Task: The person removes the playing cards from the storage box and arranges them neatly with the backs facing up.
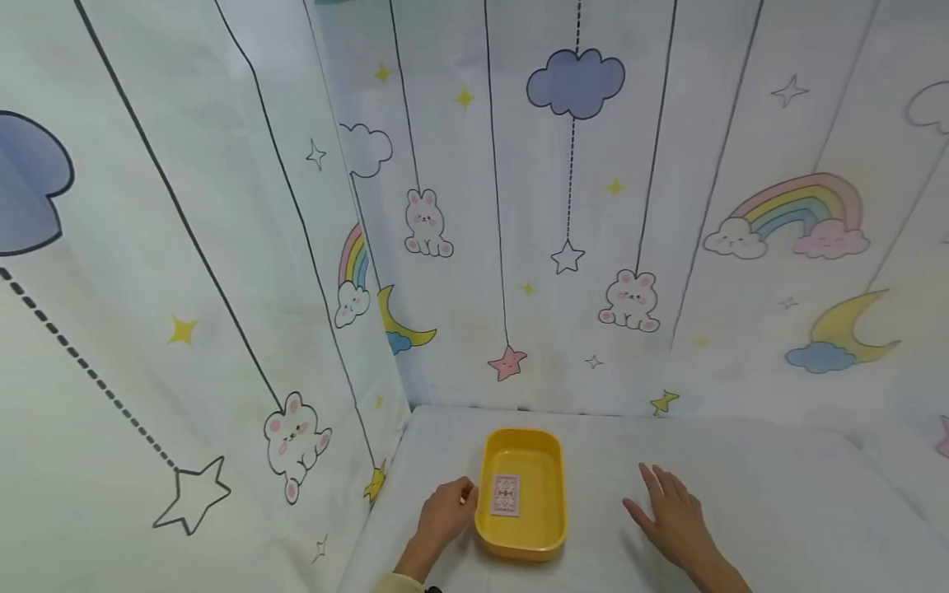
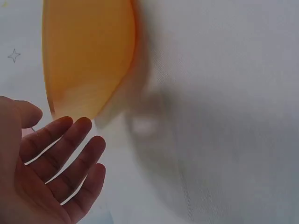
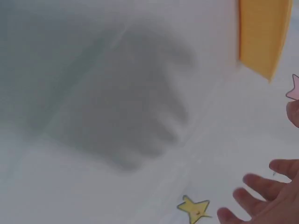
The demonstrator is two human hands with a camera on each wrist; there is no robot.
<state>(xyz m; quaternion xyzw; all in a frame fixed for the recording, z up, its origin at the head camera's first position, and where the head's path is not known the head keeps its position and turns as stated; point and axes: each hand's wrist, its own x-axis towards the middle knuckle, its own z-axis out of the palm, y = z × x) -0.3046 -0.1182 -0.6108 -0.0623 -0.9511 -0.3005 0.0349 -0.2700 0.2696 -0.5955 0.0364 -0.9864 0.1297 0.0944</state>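
A yellow plastic tray (image 1: 547, 527) with rounded corners stands on the white cloth in the head view. Inside it, toward the left wall, lies a playing card (image 1: 506, 496) with a pink patterned back facing up. My left hand (image 1: 448, 512) is right at the tray's left rim, its fingers relaxed and slightly bent, holding nothing. In the left wrist view its fingertips overlap the lower end of the tray's side (image 2: 88, 51). To the right of the tray my right hand (image 1: 676, 520) hovers over the cloth, fingers spread and holding nothing.
The white cloth (image 1: 600, 461) covers the tabletop. A cloth wall (image 1: 460, 329) printed with rabbits, stars and clouds rises behind it, and another printed wall (image 1: 222, 371) stands close on the left. In the right wrist view a hand shadow (image 3: 126, 102) falls on the cloth.
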